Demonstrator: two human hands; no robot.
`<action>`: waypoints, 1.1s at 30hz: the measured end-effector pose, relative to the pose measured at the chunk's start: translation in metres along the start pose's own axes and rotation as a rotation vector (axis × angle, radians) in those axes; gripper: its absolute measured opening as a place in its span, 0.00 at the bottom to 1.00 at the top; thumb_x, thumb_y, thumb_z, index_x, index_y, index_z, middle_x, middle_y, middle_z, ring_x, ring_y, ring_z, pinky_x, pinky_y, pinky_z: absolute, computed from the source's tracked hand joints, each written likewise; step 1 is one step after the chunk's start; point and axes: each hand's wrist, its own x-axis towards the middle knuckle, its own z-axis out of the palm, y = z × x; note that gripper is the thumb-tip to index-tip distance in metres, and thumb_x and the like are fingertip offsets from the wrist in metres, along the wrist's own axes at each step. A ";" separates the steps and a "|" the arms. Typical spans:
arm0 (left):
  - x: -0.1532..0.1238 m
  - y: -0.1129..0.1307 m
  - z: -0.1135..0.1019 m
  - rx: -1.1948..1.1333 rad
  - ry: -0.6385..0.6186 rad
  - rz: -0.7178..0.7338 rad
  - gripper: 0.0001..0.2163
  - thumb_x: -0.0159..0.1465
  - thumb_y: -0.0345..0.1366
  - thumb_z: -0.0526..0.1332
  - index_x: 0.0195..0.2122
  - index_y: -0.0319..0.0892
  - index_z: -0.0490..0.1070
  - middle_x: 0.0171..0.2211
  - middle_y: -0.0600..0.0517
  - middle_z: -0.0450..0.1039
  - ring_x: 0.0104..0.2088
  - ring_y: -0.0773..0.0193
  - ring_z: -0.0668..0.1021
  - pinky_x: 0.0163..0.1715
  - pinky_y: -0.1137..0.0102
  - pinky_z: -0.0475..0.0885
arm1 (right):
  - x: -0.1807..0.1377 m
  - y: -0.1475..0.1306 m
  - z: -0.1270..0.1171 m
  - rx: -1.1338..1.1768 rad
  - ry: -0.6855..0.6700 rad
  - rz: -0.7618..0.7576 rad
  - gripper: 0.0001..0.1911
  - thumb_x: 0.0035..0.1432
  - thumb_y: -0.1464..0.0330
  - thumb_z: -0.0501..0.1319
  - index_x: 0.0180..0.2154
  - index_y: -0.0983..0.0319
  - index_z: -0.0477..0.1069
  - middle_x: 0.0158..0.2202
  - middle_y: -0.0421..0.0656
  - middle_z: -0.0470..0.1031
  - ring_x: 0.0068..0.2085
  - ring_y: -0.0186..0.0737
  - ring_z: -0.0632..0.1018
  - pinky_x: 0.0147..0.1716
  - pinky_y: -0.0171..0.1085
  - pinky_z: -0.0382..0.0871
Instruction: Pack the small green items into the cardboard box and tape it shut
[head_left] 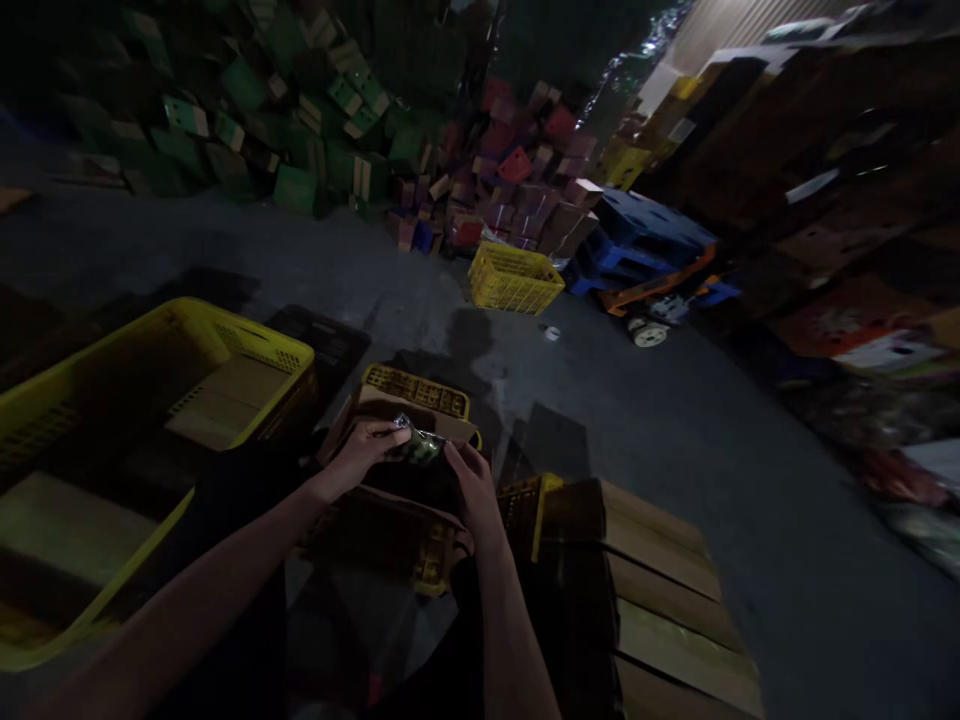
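The left hand [369,443] and right hand [471,476] each have the grip clamped on one end of a shiny clear-plastic packet with green contents [425,447]; it is over an open brown cardboard box [390,405], near the far edge. A yellow latticed plastic crate [417,388] shows beyond.

Blue pallets [651,226] stand near a far yellow crate [514,292] and heaped boxes [516,166].
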 end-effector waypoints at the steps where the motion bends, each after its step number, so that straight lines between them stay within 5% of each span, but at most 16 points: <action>1: 0.000 0.001 0.000 0.014 0.005 0.000 0.21 0.52 0.51 0.77 0.37 0.39 0.84 0.39 0.44 0.83 0.43 0.53 0.82 0.39 0.65 0.80 | -0.001 0.000 0.000 0.005 -0.021 0.009 0.18 0.51 0.53 0.76 0.39 0.57 0.83 0.39 0.41 0.84 0.40 0.43 0.82 0.42 0.38 0.74; 6: -0.001 0.003 0.001 0.063 0.038 -0.032 0.25 0.53 0.54 0.76 0.44 0.39 0.83 0.43 0.43 0.82 0.43 0.53 0.82 0.33 0.70 0.79 | -0.001 0.002 -0.004 -0.032 -0.051 0.038 0.19 0.51 0.53 0.76 0.38 0.59 0.84 0.37 0.42 0.85 0.37 0.42 0.81 0.39 0.37 0.73; 11: 0.003 0.000 0.002 -0.066 -0.074 -0.167 0.30 0.58 0.63 0.68 0.47 0.40 0.80 0.47 0.39 0.82 0.46 0.50 0.83 0.41 0.63 0.81 | 0.002 0.006 -0.007 -0.053 0.017 -0.023 0.19 0.50 0.52 0.76 0.35 0.59 0.84 0.35 0.41 0.84 0.36 0.42 0.80 0.37 0.37 0.71; 18: 0.003 -0.002 -0.004 -0.160 -0.187 -0.387 0.40 0.60 0.73 0.55 0.55 0.42 0.76 0.46 0.38 0.83 0.43 0.48 0.86 0.42 0.59 0.81 | 0.003 0.001 -0.007 -0.156 0.035 -0.137 0.19 0.52 0.52 0.74 0.39 0.58 0.85 0.41 0.43 0.86 0.43 0.47 0.81 0.47 0.41 0.73; 26: 0.000 0.002 -0.002 -0.189 -0.166 -0.239 0.28 0.58 0.59 0.72 0.47 0.40 0.81 0.49 0.40 0.82 0.51 0.48 0.82 0.50 0.58 0.78 | -0.001 -0.005 -0.007 -0.203 -0.055 -0.140 0.14 0.53 0.56 0.73 0.40 0.54 0.86 0.62 0.45 0.77 0.64 0.54 0.73 0.62 0.46 0.66; 30: 0.002 -0.002 -0.003 -0.119 -0.140 -0.115 0.24 0.54 0.49 0.78 0.48 0.43 0.81 0.51 0.43 0.81 0.54 0.49 0.81 0.49 0.61 0.77 | -0.002 -0.009 -0.005 -0.173 -0.074 -0.109 0.16 0.55 0.57 0.70 0.45 0.53 0.85 0.60 0.44 0.79 0.66 0.55 0.72 0.65 0.48 0.64; 33: 0.000 0.000 -0.003 -0.060 -0.152 -0.087 0.24 0.56 0.48 0.76 0.50 0.42 0.81 0.52 0.42 0.80 0.53 0.48 0.81 0.48 0.62 0.76 | -0.001 -0.009 -0.002 -0.059 -0.048 -0.049 0.19 0.57 0.53 0.68 0.48 0.53 0.83 0.57 0.44 0.81 0.60 0.54 0.78 0.58 0.49 0.73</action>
